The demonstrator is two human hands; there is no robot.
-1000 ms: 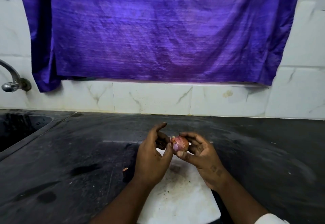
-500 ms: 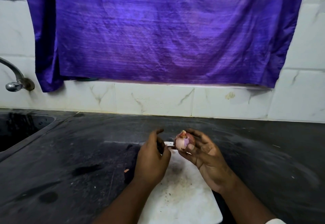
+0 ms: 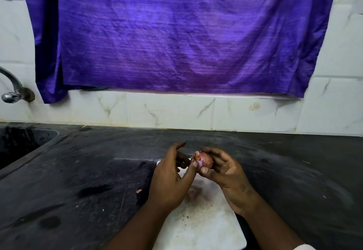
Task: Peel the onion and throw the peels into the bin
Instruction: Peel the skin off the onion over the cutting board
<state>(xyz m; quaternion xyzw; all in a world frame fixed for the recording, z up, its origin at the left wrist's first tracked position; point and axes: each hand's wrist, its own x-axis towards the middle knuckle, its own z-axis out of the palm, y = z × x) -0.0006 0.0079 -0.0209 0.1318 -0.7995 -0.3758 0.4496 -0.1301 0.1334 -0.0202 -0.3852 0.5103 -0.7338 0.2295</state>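
A small red onion [image 3: 204, 161] is held above the far end of a white cutting board [image 3: 206, 224]. My right hand [image 3: 225, 175] grips it, fingers curled over the top and thumb underneath. My left hand [image 3: 170, 177] is at the onion's left side, its thumb tip touching the skin near the dry orange tip. The left index finger points up and away. A small peel scrap [image 3: 138, 191] lies on the counter left of the board. No bin is in view.
The dark stone counter [image 3: 284, 171] runs from a sink [image 3: 21, 141] at the far left, with a tap [image 3: 11, 90] above it. A purple cloth [image 3: 176, 34] hangs on the tiled wall behind.
My left hand drew back from the onion half a second ago and has now returned, thumb against its skin. My right hand turned the onion slightly and kept hold of it.
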